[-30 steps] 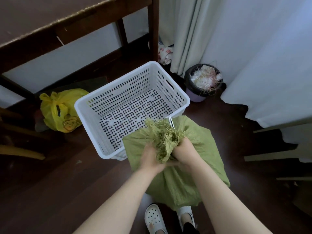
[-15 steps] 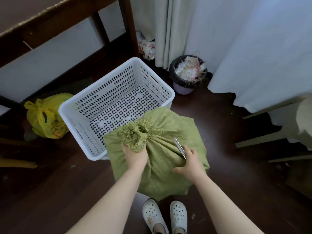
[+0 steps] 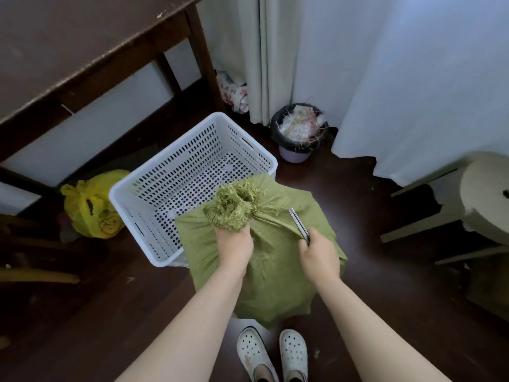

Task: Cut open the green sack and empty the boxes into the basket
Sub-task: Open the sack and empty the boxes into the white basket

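Sack point(image 3: 275, 274) overlaps basket point(image 3: 165, 153) rim, left grip point(image 3: 234, 246) clutching neck, right grip point(image 3: 316, 255) pinching blade point(image 3: 298, 223).

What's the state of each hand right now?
Left hand: closed, gripping the green woven sack just below its frayed, tied top.
Right hand: closed, holding a slim silver blade against the sack.
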